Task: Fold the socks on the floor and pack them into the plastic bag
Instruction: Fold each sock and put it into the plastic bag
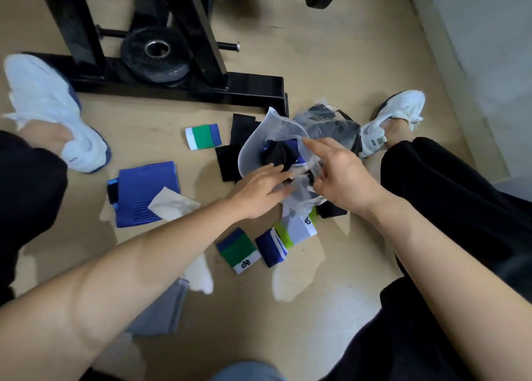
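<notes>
A clear plastic bag stands open on the floor with a dark and blue sock bundle inside its mouth. My left hand reaches to the bag's near rim with fingers stretched out. My right hand pinches the bag's right edge. Folded socks lie around: a white-green-blue one, a large blue one, a blue-green-white one, a navy one and a white-lime one. Black socks lie beside the bag.
A black weight rack with a plate stands just behind the bag. My shoes and dark trouser legs flank the work area. A second plastic bag with dark items lies behind. A tissue and grey cloth lie nearby.
</notes>
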